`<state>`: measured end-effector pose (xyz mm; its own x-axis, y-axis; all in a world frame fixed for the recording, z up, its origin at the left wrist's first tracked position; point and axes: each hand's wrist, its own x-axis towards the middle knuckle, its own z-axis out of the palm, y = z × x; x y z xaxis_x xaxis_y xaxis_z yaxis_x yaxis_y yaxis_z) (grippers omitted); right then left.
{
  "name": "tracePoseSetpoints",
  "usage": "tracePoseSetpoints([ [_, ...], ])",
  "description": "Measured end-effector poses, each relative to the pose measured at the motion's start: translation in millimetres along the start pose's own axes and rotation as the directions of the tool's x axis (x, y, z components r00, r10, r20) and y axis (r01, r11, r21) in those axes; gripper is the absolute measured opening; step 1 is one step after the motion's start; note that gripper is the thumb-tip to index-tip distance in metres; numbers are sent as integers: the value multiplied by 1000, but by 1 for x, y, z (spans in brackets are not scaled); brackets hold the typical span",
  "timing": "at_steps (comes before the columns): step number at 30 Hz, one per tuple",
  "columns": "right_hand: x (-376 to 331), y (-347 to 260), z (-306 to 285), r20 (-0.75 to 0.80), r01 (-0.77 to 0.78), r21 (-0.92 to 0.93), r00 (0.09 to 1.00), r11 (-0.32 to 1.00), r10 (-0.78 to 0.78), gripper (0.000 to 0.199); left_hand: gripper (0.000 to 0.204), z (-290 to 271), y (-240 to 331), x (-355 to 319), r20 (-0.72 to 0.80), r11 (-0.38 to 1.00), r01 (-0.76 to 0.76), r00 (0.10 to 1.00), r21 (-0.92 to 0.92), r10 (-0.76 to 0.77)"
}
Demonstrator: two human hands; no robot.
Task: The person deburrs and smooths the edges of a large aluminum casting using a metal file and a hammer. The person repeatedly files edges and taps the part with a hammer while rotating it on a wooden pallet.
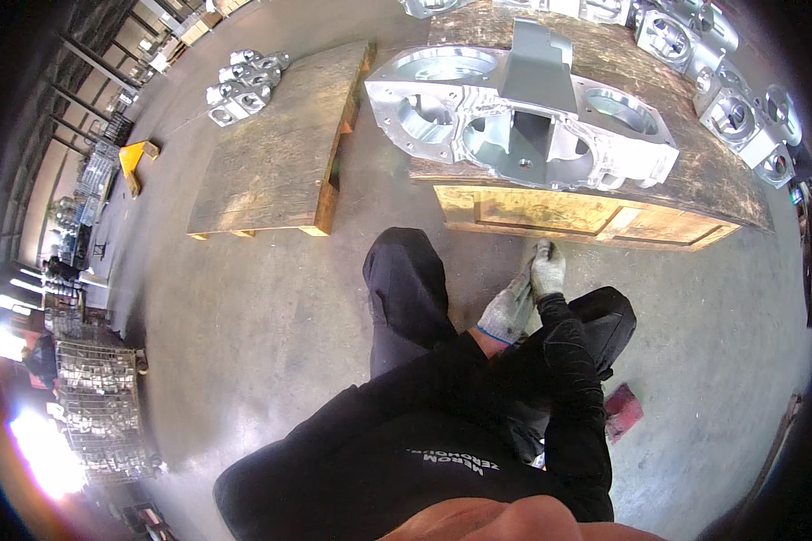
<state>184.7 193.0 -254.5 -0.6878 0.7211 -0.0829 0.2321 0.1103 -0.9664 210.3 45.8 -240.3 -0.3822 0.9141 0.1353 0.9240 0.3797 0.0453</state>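
Both my hands wear grey work gloves and meet in front of my knees, just short of the near side of a wooden crate (595,212). My right hand (548,273) is closed, its fingers bunched against the fingers of my left hand; whatever it grips is too small or hidden to make out. The left hand (508,311), with a blue cuff edge, reaches up beside it, and its fingertips are covered by the right. On the crate top, beyond both hands and apart from them, rests a large silvery machined metal housing (523,117) with round bores.
More metal housings (731,117) line the crate's far and right edges. Left of it lies a wooden pallet (271,171) with several small metal parts (244,86). A yellow pallet-jack handle (135,162) and wire cages (99,406) stand further left. A red object (622,412) lies by my right leg.
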Motion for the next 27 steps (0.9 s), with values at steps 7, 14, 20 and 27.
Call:
tracePoseSetpoints([
  [7,22,31,3,-73,-27,51,997,998,30,33,66,-31,4,1,-192,760,85,980,645,53],
  [14,13,-16,-35,129,-189,194,978,963,166,34,52,-32,10,20,95,-984,10,995,179,27],
  [20,-33,-52,-30,666,-60,279,731,958,-149,32,17,12,-26,-1,450,-781,34,833,-623,-322],
  [27,11,-47,-55,-11,-243,530,956,812,293,33,31,-112,-18,-96,437,-520,178,789,-835,-432],
])
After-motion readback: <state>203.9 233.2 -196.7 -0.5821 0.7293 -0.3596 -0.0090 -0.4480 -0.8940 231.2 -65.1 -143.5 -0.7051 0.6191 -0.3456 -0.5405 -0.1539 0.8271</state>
